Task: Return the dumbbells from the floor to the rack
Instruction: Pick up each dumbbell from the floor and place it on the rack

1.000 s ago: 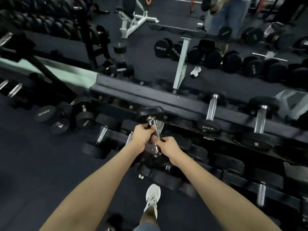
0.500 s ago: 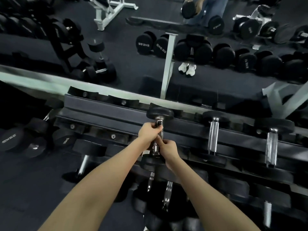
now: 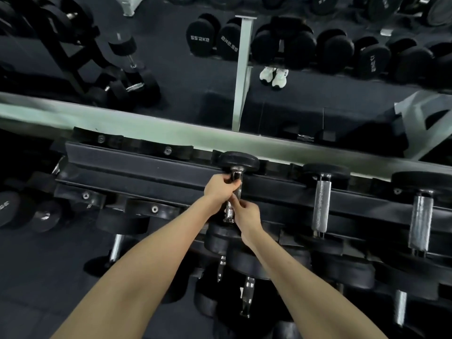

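A dark rubber gym floor (image 3: 36,277) spreads under me, and along the wall ahead a mirror (image 3: 186,77) throws back rows of black dumbbells and a pair of white shoes (image 3: 274,77). Below the mirror's pale green sill (image 3: 146,129) runs the long black tiered metal rack (image 3: 137,167), its upper rails crossing in front of me from left to right.

Both my arms reach forward to the top tier. The dumbbell with black round rubber heads and a chrome knurled handle (image 3: 236,187) lies across that tier's two rails, its far head against the back rail just under the sill and its near head at the front rail, partly hidden by my wrist. My left hand (image 3: 219,189) has its grip closed around the upper part of the handle, just below the far head. My right hand (image 3: 245,214) sits lower on the same handle, fingers curled round it, the thumb pointing up along the chrome.

Just to the right on the same tier rests a second dumbbell with a grey knurled handle (image 3: 321,206), and further right a third, thicker one (image 3: 420,221), both lying the same way, front to back. To the left the tier's cradles stand bare, showing their bolts. Lower tiers below my forearms hold more black dumbbells, chrome handles showing between them. At the far left, loose black dumbbells (image 3: 29,211) lie on the floor beside the rack's end.
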